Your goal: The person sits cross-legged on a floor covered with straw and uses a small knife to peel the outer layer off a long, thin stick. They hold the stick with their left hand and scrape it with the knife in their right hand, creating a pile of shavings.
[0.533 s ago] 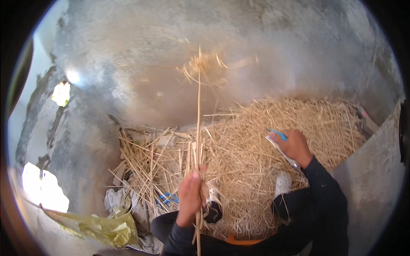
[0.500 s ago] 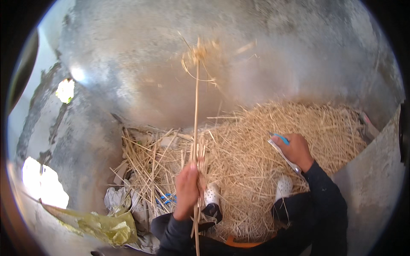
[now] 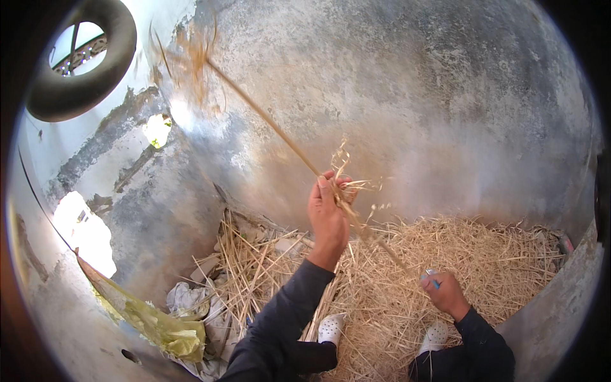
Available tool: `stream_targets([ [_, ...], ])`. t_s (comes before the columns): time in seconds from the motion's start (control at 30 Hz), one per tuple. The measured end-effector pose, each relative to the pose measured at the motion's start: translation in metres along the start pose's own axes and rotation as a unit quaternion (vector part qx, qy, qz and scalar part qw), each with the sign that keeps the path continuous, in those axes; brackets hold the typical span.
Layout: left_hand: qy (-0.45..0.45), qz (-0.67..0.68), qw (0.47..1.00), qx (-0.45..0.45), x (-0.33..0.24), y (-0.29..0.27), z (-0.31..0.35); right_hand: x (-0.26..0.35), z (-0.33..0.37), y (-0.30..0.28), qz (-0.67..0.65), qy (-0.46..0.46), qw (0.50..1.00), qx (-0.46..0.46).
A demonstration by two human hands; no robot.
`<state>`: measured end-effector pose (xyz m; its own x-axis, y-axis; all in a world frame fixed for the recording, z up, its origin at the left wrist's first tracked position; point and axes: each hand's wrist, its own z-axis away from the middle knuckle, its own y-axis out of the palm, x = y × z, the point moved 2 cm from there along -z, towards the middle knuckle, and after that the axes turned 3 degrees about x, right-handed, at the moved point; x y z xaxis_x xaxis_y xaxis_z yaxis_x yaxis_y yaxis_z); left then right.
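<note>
Looks down from the wearer's head (left one of a side-by-side fisheye pair), tipped forward enough to fill the top half with grey wall (image 3: pixel 445 95) and the lower part with straw (image 3: pixel 509 267). Sits fairly near the left hand (image 3: pixel 330 219) and right hand (image 3: pixel 447 296). Goes super wide, from white shoes (image 3: pixel 331 328) near the bottom to a dark ring (image 3: pixel 118 76) at upper left.

No readable text, labels, numbers or signs visible.

Bk wall (image 3: pixel 445 95) patchy gry, holes (image 3: pixel 89 245) in L wall (image 3: pixel 153 204) v. bright.
</note>
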<state>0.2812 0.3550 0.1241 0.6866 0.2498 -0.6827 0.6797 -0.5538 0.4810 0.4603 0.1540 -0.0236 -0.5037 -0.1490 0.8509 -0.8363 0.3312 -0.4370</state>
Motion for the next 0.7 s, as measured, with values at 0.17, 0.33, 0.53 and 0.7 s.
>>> stream_targets([
  [0.17, -0.081, 0.086, 0.991, -0.056, 0.041, 0.028, 0.022, 0.005, 0.004, 0.026, -0.148, -0.008, 0.979, 0.137],
  [0.33, -0.192, 0.008, 0.981, 0.007, 0.058, 0.046, 0.065, -0.015, -0.008, -0.005, -0.447, 0.111, 0.885, -0.07],
  [0.53, -0.253, 0.008, 0.967, 0.035, 0.065, 0.054, 0.103, -0.005, -0.011, -0.039, -0.544, 0.036, 0.801, -0.246],
  [0.7, -0.327, -0.09, 0.939, 0.057, 0.049, 0.05, 0.141, 0.003, -0.012, -0.057, -0.541, 0.081, 0.782, -0.299],
])
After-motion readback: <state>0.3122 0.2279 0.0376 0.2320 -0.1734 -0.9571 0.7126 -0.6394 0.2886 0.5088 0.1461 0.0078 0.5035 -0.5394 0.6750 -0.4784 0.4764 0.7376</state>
